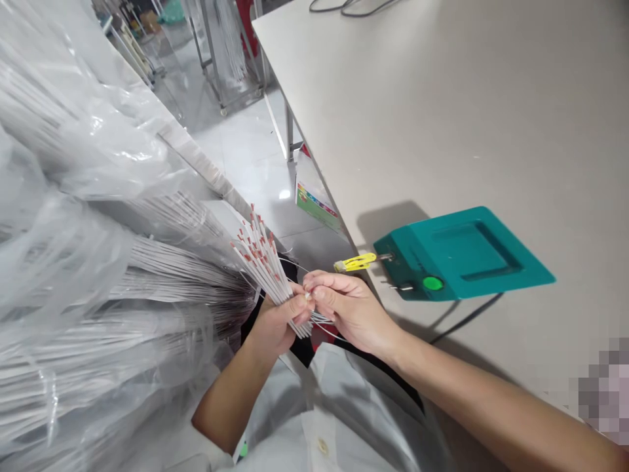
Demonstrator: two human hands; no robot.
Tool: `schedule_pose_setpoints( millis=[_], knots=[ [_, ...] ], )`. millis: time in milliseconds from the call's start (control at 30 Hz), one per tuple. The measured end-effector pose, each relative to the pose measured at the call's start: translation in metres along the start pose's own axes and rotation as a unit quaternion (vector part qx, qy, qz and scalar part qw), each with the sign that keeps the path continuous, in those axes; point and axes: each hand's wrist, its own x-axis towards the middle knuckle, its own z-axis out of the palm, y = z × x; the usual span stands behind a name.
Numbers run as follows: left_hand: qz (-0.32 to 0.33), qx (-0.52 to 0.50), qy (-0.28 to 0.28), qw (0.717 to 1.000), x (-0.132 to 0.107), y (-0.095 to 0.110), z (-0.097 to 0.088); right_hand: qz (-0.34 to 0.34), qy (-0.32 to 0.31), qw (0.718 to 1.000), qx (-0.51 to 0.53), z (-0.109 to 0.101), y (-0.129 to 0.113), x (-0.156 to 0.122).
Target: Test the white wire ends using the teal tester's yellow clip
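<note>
Two hands of ours are busy in front of our pale shirt (324,400), down by the table edge. Our left hand (278,324) is closed around a bunch of white wires (263,262), fingers wrapped and thumb lying over the front. The bunch slants up and to the left, reddish-brown tips fanned out at the top, with the other ends poking out below our fist. Our right hand (351,308) has thumb and forefinger pinched together right at the left thumb, on a tiny whitish bit (308,296) that's too small for us to make out. A few thin strands trail beneath the right fingers.

Just right of our hands we've got a teal machine (466,246) on the light table (491,131), with a round green button (433,283) on its front and a yellow piece (356,262) sticking out past the table edge. A dark cable (469,319) runs beside it.

Over on our left there's a big load of long white wires (171,262), partly covered by clear plastic (98,157). Farther off we can see a metal rack (211,65) on the shiny floor (236,154), plus a colourful box (317,200) low by the table
</note>
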Motion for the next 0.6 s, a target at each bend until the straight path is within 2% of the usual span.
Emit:
schedule_pose_setpoints(
  millis=[133, 233, 300, 367, 467, 533, 600],
  knots=[
    [-0.010, 0.000, 0.005, 1.000, 0.001, -0.002, 0.002, -0.012, 0.004, 1.000, -0.023, -0.002, -0.001, -0.001],
    [-0.010, 0.016, 0.016, 1.000, 0.000, -0.002, 0.003, -0.088, 0.011, 0.987, -0.135, -0.004, -0.006, 0.000],
    [0.005, 0.052, 0.033, 0.998, -0.002, -0.002, 0.005, -0.165, 0.018, 0.955, -0.247, -0.006, -0.010, 0.000],
    [0.028, 0.113, 0.051, 0.992, -0.005, -0.003, 0.006, -0.244, 0.025, 0.899, -0.362, -0.009, -0.013, -0.001],
    [0.046, 0.204, 0.068, 0.976, -0.009, -0.005, 0.008, -0.346, 0.033, 0.782, -0.517, -0.015, -0.013, -0.004],
    [0.043, 0.226, 0.078, 0.970, -0.009, -0.006, 0.010, -0.382, 0.038, 0.706, -0.595, -0.021, -0.010, -0.007],
    [0.046, 0.222, 0.094, 0.969, -0.008, -0.005, 0.012, -0.403, 0.017, 0.644, -0.650, -0.028, -0.006, -0.012]
  ],
)
